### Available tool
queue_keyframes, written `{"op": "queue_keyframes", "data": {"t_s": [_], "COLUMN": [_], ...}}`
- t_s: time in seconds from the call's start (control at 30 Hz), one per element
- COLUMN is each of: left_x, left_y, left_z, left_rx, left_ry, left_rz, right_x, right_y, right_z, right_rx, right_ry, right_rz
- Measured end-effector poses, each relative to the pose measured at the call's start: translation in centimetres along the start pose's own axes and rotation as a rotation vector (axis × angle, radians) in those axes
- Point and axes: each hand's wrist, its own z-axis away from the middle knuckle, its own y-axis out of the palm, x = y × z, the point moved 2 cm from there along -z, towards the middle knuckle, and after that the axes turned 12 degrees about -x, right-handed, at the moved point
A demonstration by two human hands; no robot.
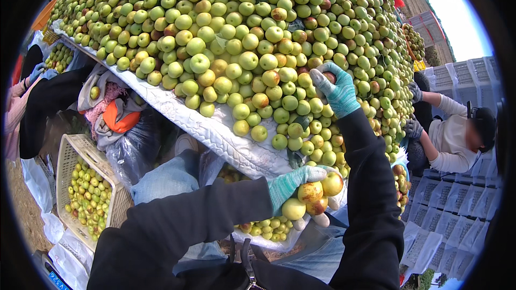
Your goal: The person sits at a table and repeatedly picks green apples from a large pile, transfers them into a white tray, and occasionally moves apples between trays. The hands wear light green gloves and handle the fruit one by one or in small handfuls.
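Observation:
A huge heap of green-yellow jujubes, some with red-brown patches, covers a white quilted pad. My right hand, in a teal glove with grey fingertips, reaches onto the heap's near slope. Its fingers are closed on a reddish jujube, only partly seen. Nearer to me, my left hand, gloved alike, is turned palm up and cups several larger-looking jujubes, yellow with brown blotches. Below it stands a container between my legs, with jujubes in it, partly hidden by my left hand and forearm.
At left, a beige plastic crate holds jujubes beside a dark plastic bag and bundled cloth. A co-worker in grey gloves is at right, another in blue gloves at far left. White crates are stacked at right.

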Motion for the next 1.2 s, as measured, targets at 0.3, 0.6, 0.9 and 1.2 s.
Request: {"op": "queue_keyframes", "data": {"t_s": [0.3, 0.6, 0.9, 1.2], "left_x": [2.1, 1.7, 1.8, 2.9], "left_y": [-1.8, -1.7, -1.1, -1.9], "left_z": [-0.7, 0.5, 2.9, 2.8], "left_rx": [0.088, 0.148, 0.096, 0.058], "left_ry": [-0.134, -0.187, -0.051, -0.146], "left_rz": [0.133, 0.126, 0.062, 0.119], "right_x": [0.2, 2.7, 1.7, -0.1], "right_y": [7.9, 6.1, 7.8, 5.0], "right_z": [0.6, 0.2, 0.6, 2.2], "right_rx": [0.207, -0.002, -0.008, -0.213], "right_ry": [-0.651, -0.428, -0.257, -0.355], "right_rz": [1.212, 1.367, 1.068, 0.216]}}
